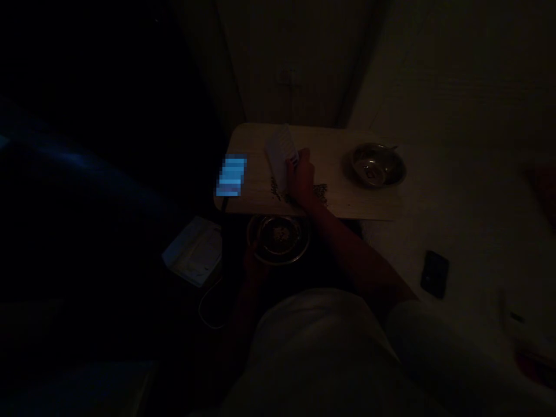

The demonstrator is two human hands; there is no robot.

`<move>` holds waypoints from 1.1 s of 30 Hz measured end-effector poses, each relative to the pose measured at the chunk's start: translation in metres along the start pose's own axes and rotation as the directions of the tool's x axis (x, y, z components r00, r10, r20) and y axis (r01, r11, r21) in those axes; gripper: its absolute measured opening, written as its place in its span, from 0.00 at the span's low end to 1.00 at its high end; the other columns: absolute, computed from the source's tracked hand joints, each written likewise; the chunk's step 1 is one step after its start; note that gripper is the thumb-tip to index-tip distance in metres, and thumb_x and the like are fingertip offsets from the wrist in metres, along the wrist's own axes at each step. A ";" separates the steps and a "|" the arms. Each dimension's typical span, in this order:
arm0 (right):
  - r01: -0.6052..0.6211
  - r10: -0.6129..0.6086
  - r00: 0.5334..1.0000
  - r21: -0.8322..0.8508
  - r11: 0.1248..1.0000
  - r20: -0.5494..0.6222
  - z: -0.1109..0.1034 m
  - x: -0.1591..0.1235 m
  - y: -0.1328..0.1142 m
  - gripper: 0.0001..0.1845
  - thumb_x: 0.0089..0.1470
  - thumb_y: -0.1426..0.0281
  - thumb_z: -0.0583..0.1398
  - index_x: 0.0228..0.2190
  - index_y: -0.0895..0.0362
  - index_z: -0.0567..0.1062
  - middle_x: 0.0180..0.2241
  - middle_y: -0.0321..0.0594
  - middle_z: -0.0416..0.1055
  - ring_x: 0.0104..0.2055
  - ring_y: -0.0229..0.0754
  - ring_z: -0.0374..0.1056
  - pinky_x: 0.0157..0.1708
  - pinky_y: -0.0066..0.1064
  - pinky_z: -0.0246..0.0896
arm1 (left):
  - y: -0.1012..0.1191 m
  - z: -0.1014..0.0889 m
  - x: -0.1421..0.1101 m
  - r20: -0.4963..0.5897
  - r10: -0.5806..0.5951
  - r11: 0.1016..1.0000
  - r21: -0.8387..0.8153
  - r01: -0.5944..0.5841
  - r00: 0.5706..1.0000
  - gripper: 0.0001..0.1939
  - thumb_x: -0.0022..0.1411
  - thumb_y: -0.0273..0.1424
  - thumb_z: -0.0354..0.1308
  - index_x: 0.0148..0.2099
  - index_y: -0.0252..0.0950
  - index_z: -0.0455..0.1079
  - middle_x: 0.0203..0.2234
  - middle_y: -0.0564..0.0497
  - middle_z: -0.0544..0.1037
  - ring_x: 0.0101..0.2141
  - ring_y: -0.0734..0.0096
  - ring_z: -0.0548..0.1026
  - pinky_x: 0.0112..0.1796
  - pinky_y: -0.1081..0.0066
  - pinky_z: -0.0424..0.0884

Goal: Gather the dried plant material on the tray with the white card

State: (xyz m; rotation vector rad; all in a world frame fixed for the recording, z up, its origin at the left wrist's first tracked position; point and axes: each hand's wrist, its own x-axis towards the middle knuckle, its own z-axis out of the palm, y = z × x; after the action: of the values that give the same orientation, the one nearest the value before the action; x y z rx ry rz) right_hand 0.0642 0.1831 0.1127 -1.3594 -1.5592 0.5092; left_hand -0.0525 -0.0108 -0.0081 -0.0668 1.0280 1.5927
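Note:
The scene is very dark. My right hand [301, 180] is closed on a pale, ribbed plastic piece [278, 152], tilted with its lower edge at the wooden table [334, 147]. What this piece is exactly, I cannot make out. Small dark grains [320, 192] lie in loose heaps on both sides of the hand, near the table's front edge. Just below that edge, my left hand [256, 262] grips the left rim of a shiny metal bowl [297, 256]. Some pale bits [281, 233] show in the middle of this bowl.
Another metal bowl [394, 168] stands on the table's right part, with something small inside. A lit, blurred screen [231, 175] is at the left end. A pale box [195, 252] sits lower left beside a white cable [200, 313]. A dark phone-like object [435, 274] lies at right.

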 end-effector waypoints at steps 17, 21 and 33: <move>-0.045 0.045 0.999 -0.017 0.999 -0.001 0.004 0.008 -0.006 0.07 0.61 0.67 0.52 0.41 0.55 0.59 0.32 0.41 0.68 0.37 0.46 0.69 0.43 0.41 0.64 | 0.002 0.006 -0.007 -0.009 -0.036 0.999 -0.016 0.036 0.999 0.12 0.57 0.31 0.56 0.42 0.37 0.76 0.40 0.48 0.81 0.56 0.55 0.68 0.57 0.55 0.62; -0.042 0.042 0.999 -0.021 0.999 -0.013 0.005 0.010 -0.005 0.07 0.61 0.68 0.51 0.42 0.55 0.59 0.33 0.42 0.69 0.38 0.45 0.70 0.42 0.40 0.65 | 0.003 0.010 -0.009 0.005 -0.052 0.997 -0.053 0.052 0.999 0.12 0.57 0.30 0.55 0.42 0.38 0.76 0.40 0.49 0.81 0.56 0.57 0.69 0.57 0.57 0.62; 0.012 -0.013 0.997 -0.013 1.000 -0.078 -0.010 0.013 0.013 0.08 0.62 0.64 0.51 0.41 0.54 0.59 0.33 0.42 0.68 0.37 0.44 0.68 0.41 0.40 0.65 | 0.004 0.009 -0.010 0.041 -0.064 0.998 -0.025 0.065 0.997 0.12 0.55 0.32 0.58 0.42 0.38 0.76 0.41 0.48 0.81 0.56 0.55 0.69 0.56 0.56 0.63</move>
State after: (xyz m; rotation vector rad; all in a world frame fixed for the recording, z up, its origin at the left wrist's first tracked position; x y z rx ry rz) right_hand 0.0806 0.1967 0.1116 -1.3625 -1.5088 0.4343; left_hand -0.0485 -0.0123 0.0051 -0.0846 0.9645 1.5436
